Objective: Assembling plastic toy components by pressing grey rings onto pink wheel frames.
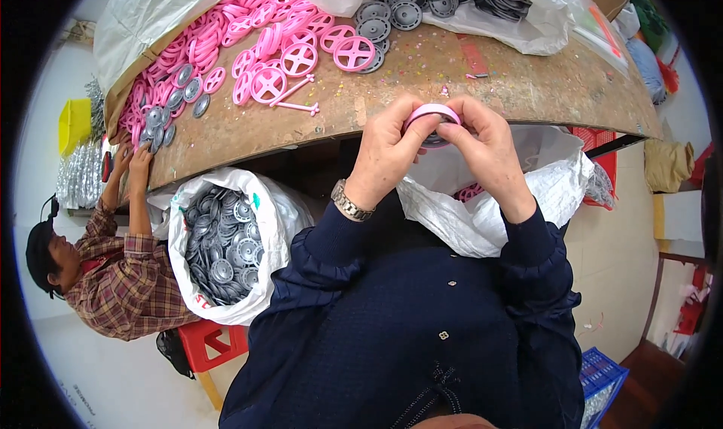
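Both my hands grip one small toy wheel in front of me, close to the table's front edge. It has a pink rim, and a grey disc shows partly inside. My left hand, with a metal watch at the wrist, is closed on its left side. Closed on the other side is my right hand, both thumbs pressing at the disc. Below them hangs a white sack with some pink pieces inside. Pink spoked rings and grey discs lie piled on the wooden table.
An open white sack full of grey discs stands at my left. Further left, a co-worker in a checked shirt handles discs at the table. A red stool, a red crate and a blue crate are nearby.
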A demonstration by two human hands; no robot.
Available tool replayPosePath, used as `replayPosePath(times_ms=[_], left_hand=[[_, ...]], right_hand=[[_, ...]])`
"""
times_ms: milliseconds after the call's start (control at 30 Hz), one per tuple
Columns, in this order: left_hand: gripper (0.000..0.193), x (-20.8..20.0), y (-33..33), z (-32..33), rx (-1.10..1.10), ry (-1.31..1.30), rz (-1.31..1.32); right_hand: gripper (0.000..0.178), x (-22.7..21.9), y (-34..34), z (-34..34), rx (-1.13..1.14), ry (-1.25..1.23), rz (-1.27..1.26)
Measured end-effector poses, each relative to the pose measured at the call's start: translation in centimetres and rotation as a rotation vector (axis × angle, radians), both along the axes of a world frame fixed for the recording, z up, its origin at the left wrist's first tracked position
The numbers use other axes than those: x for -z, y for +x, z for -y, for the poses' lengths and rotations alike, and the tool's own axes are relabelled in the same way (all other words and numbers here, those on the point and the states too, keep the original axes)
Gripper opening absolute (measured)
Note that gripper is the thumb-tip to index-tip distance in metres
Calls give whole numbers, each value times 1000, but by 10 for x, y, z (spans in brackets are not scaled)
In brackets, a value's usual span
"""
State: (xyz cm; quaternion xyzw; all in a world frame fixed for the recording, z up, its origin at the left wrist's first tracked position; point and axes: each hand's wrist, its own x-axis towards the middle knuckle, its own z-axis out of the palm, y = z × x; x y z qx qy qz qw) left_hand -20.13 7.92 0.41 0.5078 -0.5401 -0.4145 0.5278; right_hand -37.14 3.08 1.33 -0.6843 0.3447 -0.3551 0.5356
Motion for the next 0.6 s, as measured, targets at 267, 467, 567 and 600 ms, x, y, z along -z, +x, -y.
replayPosePath(times_ms=[267,467,567,600], left_hand=[[22,-3,0,2,52,-62,205],[47,-5,37,37,-273,-441,799],[53,-1,69,60,-458,-509,1059],[58,1,77,66,-525,-506,1182]], right_hand=[[12,3,-16,-3,-11,-50,-42],[16,9,-57,3,8,-142,-320],[21,8,-76,3,-38,-118,-499],[24,13,-81,2,-53,-172,-606]])
